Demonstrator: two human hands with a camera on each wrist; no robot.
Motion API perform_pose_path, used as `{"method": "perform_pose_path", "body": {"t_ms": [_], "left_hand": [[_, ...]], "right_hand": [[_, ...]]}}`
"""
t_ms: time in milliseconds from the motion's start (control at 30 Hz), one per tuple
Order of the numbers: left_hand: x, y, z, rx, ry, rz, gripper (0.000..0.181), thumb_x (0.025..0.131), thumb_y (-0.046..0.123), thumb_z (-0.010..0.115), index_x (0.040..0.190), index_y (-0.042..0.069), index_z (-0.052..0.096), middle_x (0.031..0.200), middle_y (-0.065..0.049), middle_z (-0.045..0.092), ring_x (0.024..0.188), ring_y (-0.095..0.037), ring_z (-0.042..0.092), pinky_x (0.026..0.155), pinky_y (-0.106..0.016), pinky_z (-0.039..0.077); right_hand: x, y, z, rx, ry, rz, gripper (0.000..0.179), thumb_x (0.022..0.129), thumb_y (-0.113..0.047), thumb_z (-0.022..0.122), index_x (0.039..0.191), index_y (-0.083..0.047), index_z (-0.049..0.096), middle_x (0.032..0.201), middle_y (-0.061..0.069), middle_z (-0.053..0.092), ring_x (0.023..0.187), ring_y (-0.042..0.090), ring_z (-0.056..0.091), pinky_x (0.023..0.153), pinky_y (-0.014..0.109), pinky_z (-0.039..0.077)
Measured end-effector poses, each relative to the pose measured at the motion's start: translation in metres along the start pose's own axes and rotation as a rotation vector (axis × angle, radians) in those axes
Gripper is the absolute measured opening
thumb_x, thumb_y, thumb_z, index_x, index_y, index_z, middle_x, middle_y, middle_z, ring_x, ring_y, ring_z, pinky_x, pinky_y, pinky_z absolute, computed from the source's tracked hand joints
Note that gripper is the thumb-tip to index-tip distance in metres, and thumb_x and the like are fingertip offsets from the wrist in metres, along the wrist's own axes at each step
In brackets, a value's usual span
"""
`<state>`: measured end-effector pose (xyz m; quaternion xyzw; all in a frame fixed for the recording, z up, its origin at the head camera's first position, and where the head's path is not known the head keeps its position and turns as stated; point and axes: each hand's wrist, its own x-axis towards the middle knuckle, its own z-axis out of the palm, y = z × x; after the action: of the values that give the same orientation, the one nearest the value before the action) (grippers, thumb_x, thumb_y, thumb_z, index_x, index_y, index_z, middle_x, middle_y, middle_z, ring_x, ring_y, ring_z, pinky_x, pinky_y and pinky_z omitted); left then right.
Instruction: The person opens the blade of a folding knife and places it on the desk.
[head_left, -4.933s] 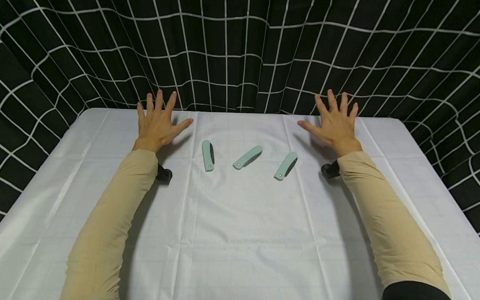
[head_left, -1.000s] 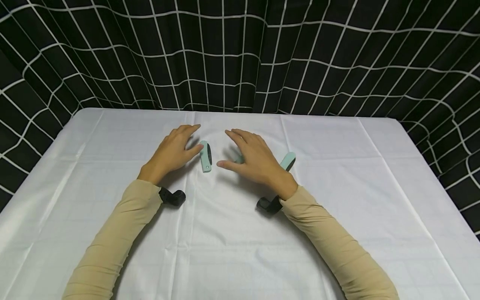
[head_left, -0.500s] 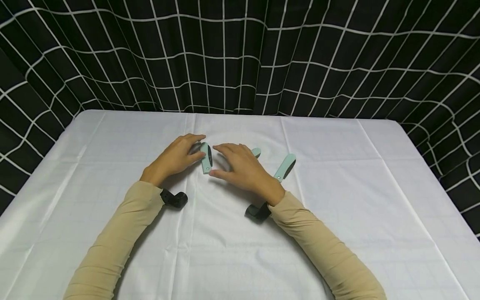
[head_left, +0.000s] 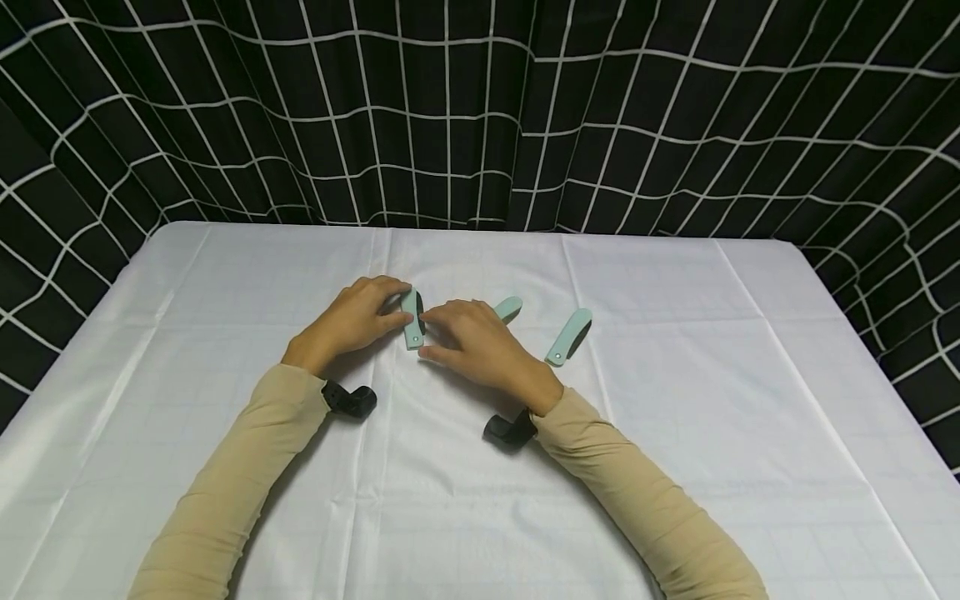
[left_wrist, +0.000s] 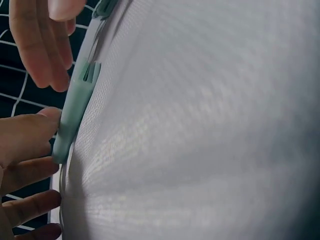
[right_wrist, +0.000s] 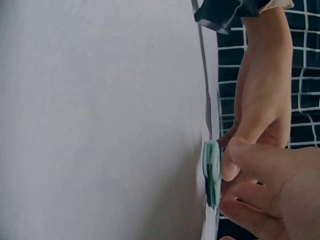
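A mint-green folding knife point(head_left: 414, 337) with its dark blade folded in lies on the white cloth. My left hand point(head_left: 352, 318) is at its left side, thumb on the handle and index finger at its far end. In the left wrist view, that thumb point(left_wrist: 47, 116) touches the handle. My right hand point(head_left: 483, 346) hovers close by on the right, thumb and index finger spread apart near the blade side. A second folding knife point(head_left: 510, 308) lies partly hidden behind the right hand. Farther right is a third folding knife point(head_left: 570, 335), fully visible.
A white cloth point(head_left: 420, 500) with creases covers the table. Behind it hangs a black curtain point(head_left: 450, 108) with a white grid. Dark wrist cameras stick out beneath both wrists point(head_left: 351, 402).
Both hands have come in from the far sides of the table. They have lowered around the leftmost folding knife, the right hand moving left. The knives stay where they were.
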<state>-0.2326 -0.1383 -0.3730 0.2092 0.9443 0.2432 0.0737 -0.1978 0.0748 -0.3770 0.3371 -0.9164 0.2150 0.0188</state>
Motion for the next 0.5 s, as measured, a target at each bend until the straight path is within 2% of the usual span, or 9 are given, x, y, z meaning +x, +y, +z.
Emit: {"method": "perform_pose_path", "body": {"t_ms": [133, 333, 500], "left_hand": [[-0.0006, -0.0001, 0.0009, 0.003, -0.009, -0.018, 0.057, 0.095, 0.033, 0.066, 0.142, 0.005, 0.051, 0.149, -0.016, 0.049, 0.140, -0.039, 0.040, 0.115, -0.058, 0.028], [-0.0022, 0.0008, 0.0005, -0.004, -0.001, -0.043, 0.055, 0.095, 0.033, 0.066, 0.140, 0.005, 0.054, 0.144, -0.016, 0.053, 0.138, -0.037, 0.042, 0.115, -0.056, 0.029], [-0.0017, 0.0013, 0.0011, 0.002, -0.006, -0.053, 0.055, 0.095, 0.034, 0.065, 0.141, 0.004, 0.053, 0.142, -0.016, 0.054, 0.135, -0.037, 0.044, 0.114, -0.055, 0.030]], "right_hand": [[-0.0001, -0.0004, 0.0031, 0.014, -0.023, 0.014, 0.046, 0.090, -0.032, 0.072, 0.127, -0.006, 0.065, 0.124, 0.009, 0.069, 0.121, 0.026, 0.062, 0.103, 0.046, 0.044], [-0.0014, -0.0016, 0.0051, 0.023, -0.046, 0.048, 0.043, 0.090, -0.029, 0.072, 0.127, -0.008, 0.065, 0.129, 0.006, 0.068, 0.128, 0.026, 0.057, 0.112, 0.057, 0.032], [-0.0012, -0.0016, 0.0062, 0.031, -0.032, 0.054, 0.040, 0.089, -0.028, 0.074, 0.123, -0.008, 0.068, 0.126, 0.006, 0.069, 0.126, 0.025, 0.059, 0.111, 0.055, 0.035]]}}
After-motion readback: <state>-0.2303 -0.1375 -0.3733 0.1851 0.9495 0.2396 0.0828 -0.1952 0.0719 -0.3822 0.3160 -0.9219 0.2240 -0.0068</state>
